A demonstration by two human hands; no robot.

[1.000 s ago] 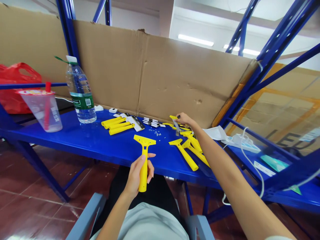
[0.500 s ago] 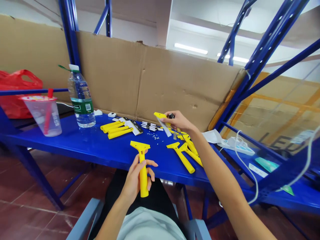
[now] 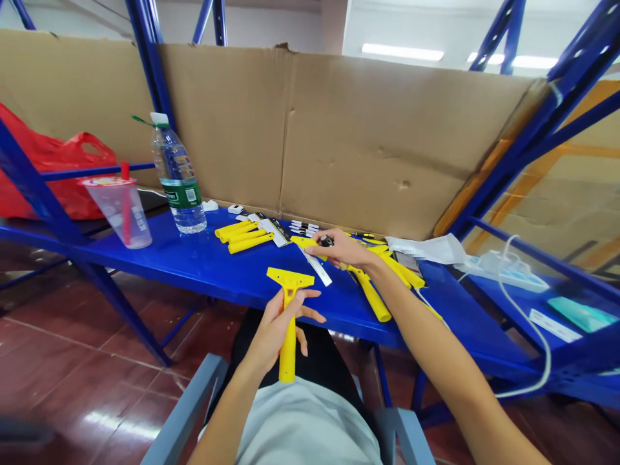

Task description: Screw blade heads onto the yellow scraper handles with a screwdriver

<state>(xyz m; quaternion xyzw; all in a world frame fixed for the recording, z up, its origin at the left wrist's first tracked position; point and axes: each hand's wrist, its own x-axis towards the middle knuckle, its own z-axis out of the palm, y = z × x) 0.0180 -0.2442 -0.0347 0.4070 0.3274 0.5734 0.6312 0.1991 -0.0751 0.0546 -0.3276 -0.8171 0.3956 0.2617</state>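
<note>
My left hand (image 3: pixel 275 329) is closed around a yellow scraper handle (image 3: pixel 287 349), its wide head pointing up and away above my lap. Over the table, my right hand (image 3: pixel 346 248) pinches a yellow scraper head piece (image 3: pixel 301 242) with a pale flat strip (image 3: pixel 318 268) slanting beneath it. A black round end of a tool (image 3: pixel 327 241) also shows in that hand; the rest of it is covered by my fingers. More yellow scraper handles (image 3: pixel 375 300) lie under and beside my right wrist. Several yellow-handled scrapers (image 3: pixel 249 242) with packaged heads lie further left.
A water bottle (image 3: pixel 181 184) and a plastic cup with a red straw (image 3: pixel 121 216) stand at the left of the blue table (image 3: pixel 194 274). Small black-and-white packs (image 3: pixel 303 227) lie near the cardboard wall (image 3: pixel 363 142). A white cable (image 3: pixel 545 349) hangs at right.
My right hand has lowered the yellow piece and strip towards the table and to the left relative to the things there. My left hand keeps its hold on the scraper handle. The view has shifted.
</note>
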